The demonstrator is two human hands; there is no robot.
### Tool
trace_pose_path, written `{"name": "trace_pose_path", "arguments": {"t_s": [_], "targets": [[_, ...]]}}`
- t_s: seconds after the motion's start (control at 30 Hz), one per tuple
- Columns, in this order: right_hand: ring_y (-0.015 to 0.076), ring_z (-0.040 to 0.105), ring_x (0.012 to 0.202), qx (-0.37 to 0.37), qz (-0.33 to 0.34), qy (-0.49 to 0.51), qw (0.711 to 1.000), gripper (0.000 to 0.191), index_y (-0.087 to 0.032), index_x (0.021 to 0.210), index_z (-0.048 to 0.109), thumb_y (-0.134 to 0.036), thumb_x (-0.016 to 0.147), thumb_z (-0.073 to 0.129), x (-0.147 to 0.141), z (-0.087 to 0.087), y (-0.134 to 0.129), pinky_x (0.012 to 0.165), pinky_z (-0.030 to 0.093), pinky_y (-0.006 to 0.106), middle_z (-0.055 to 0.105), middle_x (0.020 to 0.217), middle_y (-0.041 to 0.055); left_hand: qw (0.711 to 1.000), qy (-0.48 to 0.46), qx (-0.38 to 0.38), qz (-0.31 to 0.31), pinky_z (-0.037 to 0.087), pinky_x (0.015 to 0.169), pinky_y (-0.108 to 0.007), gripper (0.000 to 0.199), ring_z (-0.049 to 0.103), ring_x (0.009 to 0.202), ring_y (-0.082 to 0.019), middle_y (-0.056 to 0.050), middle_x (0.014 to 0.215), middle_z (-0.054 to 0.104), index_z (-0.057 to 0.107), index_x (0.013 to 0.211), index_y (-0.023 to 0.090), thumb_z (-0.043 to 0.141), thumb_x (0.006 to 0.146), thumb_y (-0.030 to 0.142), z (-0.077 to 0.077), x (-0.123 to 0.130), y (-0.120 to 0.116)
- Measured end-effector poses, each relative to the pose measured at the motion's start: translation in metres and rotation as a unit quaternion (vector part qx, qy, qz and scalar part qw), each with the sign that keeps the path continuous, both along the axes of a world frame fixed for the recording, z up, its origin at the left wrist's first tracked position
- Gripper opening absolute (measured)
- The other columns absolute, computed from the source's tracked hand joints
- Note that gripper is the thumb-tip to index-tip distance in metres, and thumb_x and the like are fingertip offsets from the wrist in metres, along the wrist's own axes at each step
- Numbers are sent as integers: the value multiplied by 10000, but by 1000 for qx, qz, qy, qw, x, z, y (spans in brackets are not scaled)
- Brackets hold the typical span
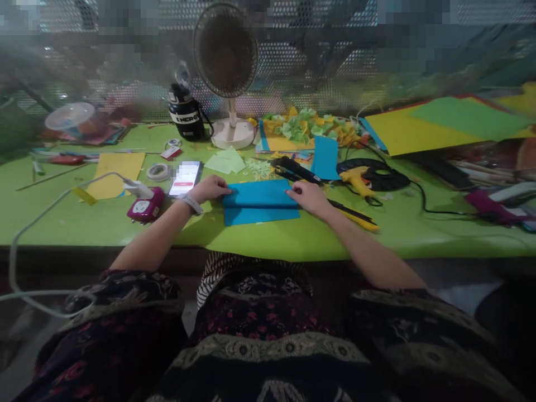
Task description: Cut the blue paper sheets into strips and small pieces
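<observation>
A sheet of blue paper (pixel 262 194) lies in front of me near the table's front edge, with a crease or folded flap running across its width. At its left edge, my left hand (pixel 210 188) is closed, pinching the paper between thumb and finger. My right hand (pixel 307 196) grips the opposite edge in the same way. A phone (pixel 184 178) with a lit screen lies just beyond my left wrist. Close to my right forearm rests a yellow and black utility knife (pixel 354 216).
Behind the paper stand a fan (pixel 233 133) and a black bottle (pixel 186 114). A yellow glue gun (pixel 355 177) sits at right, with its cord trailing. At left are a purple plug adapter (pixel 146 206), a tape roll (pixel 158 172) and yellow paper (pixel 119 170). Coloured sheets (pixel 439 128) overhang at back right.
</observation>
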State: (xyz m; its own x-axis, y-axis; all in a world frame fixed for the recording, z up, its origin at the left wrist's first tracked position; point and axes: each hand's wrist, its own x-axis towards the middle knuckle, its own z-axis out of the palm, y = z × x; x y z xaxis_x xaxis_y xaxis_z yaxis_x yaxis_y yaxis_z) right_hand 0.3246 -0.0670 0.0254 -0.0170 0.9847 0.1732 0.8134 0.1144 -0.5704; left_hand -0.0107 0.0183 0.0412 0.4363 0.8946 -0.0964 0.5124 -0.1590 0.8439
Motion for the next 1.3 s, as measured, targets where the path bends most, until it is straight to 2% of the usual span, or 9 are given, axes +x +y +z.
{"name": "trace_pose_path", "arguments": {"t_s": [0.1,0.4,0.57,0.63,0.7,0.8,0.93,1.07,1.3], "targets": [[181,520,629,-9,14,-15,1000,297,-235,644,534,-365,842,714,0,1,3,594,305,315,635,679,31,992,113,52,2,297,552,-280,233,457,537,-135,1,515,571,656,551,202,830,678,290,1,2,1],[194,572,666,-47,13,-57,997,236,-228,723,557,-273,858,745,-4,7,3,614,342,312,685,756,51,953,259,159,-11,378,598,-297,171,577,659,-189,-68,726,688,694,735,192,720,791,351,8,11,-8],[227,638,777,-77,7,-101,992,186,-211,824,607,-343,931,683,-7,11,0,629,359,309,736,881,87,912,350,213,-26,486,758,-330,328,651,897,-259,-99,979,714,694,1089,182,688,822,374,22,21,-16],[242,656,825,-80,6,-120,990,167,-206,875,627,-353,945,662,-7,12,-1,642,371,313,749,923,94,905,338,251,-69,505,864,-354,381,653,997,-269,-109,1091,700,671,1171,178,664,802,271,25,28,-17],[252,667,853,-82,6,-131,988,161,-201,909,639,-356,950,652,-7,12,-2,653,384,320,755,951,99,905,313,249,-147,503,909,-342,369,659,1014,-245,-99,1109,704,698,1111,177,583,762,140,26,35,-16],[256,675,858,-85,15,-133,987,171,-198,934,648,-366,957,638,-6,11,-1,648,396,324,758,965,104,910,295,200,-212,506,809,-297,376,671,925,-212,-79,1020,729,727,1018,179,530,709,96,27,45,-12],[259,678,852,-88,18,-131,987,196,-195,938,652,-389,957,631,-4,12,-1,641,404,325,758,955,105,908,339,163,-183,480,703,-302,266,675,864,-234,-103,973,745,730,1003,177,585,832,321,32,63,-14],[257,683,840,-95,10,-125,988,226,-194,934,656,-419,952,638,-5,12,-1,649,420,324,761,938,101,885,408,206,-85,495,778,-390,619,677,964,-328,-183,1042,740,737,1000,155,458,917,702,29,87,-31],[251,704,835,-80,-42,-84,992,181,-199,890,693,-374,913,658,3,21,-8,718,502,342,767,903,92,880,414,227,-54,508,854,-471,730,653,1069,-384,-207,1158,715,729,1134,154,462,890,788,18,99,-43]]}}
